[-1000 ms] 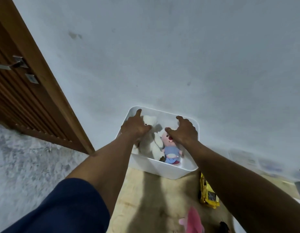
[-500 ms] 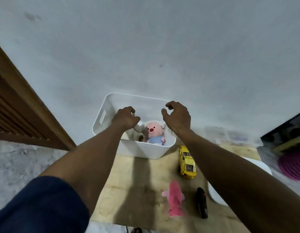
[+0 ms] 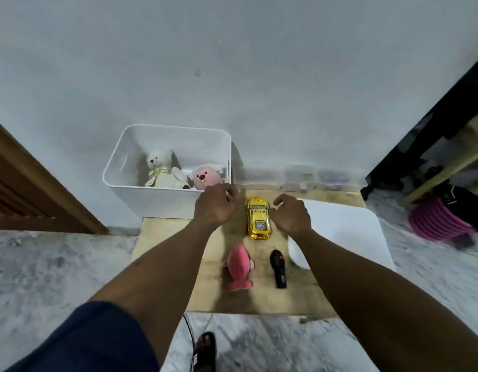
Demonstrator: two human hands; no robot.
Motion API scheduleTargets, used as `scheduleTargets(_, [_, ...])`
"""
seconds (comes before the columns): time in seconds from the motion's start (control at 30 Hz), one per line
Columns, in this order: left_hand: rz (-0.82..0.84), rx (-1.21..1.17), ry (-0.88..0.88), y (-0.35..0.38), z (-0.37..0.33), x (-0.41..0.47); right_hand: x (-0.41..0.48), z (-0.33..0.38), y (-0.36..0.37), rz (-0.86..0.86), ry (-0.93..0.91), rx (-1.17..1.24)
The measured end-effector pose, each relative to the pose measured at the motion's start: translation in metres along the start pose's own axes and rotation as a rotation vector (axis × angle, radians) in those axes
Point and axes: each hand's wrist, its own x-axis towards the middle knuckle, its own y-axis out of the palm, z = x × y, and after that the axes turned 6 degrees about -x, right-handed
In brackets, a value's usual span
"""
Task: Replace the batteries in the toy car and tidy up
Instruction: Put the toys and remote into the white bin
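Between my two hands, on the wooden board (image 3: 173, 237), the yellow toy car (image 3: 258, 221) sits on its wheels, its length running from me toward the wall. My left hand (image 3: 215, 208) hangs just to the left of the car, back of the hand up and fingers loosely curled around nothing. Its fingertips are at the near right corner of the white bin (image 3: 152, 202), and I cannot tell whether they touch the rim. My right hand (image 3: 291, 216) hovers just to the right of the car, also palm down with relaxed, slightly bent fingers and nothing in it. Its thumb side is close to the car's roof but apart from it. Neither hand touches the car.

Nearer to me on the board, a pink fish plush (image 3: 239, 267) lies left of a black remote (image 3: 278, 268), the two side by side below the car. A white lid (image 3: 339, 229) lies flat over the board's right side, under my right forearm. The bin stands against the wall at the board's far left and holds a white bear plush (image 3: 162, 170) and a pink-faced plush (image 3: 205, 178), leaning together. Clear plastic boxes (image 3: 299, 175) line the wall behind the car. A sandalled foot (image 3: 205, 350) shows on the marble floor below.
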Motion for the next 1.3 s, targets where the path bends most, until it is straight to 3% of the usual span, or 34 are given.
scheduleTargets(0.23, [0.327,0.203,-0.311,0.069,0.037,-0.044,-0.034,-0.052,0.04,0.323,0.042,-0.194])
scheduleTargets(0.37, [0.466,0.279,-0.326,0.105,0.054,-0.067,-0.044,-0.068,0.058,0.384,0.074,-0.194])
scheduleTargets(0.6, [0.323,0.192,-0.321,0.115,0.053,-0.066,-0.044,-0.076,0.069,0.291,0.077,-0.093])
scheduleTargets(0.77, [0.219,-0.206,-0.4,0.071,0.021,-0.045,-0.027,-0.054,0.029,0.018,0.021,0.044])
scheduleTargets(0.97, [0.034,-0.257,-0.081,-0.003,-0.03,-0.011,0.015,0.006,-0.036,-0.182,-0.101,0.212])
scheduleTargets(1.13, [-0.14,-0.427,-0.027,-0.066,-0.061,0.013,0.043,0.079,-0.057,-0.195,-0.242,0.329])
scheduleTargets(1.3, [-0.213,-0.503,-0.166,-0.116,-0.043,0.048,0.06,0.148,-0.044,-0.104,-0.338,0.305])
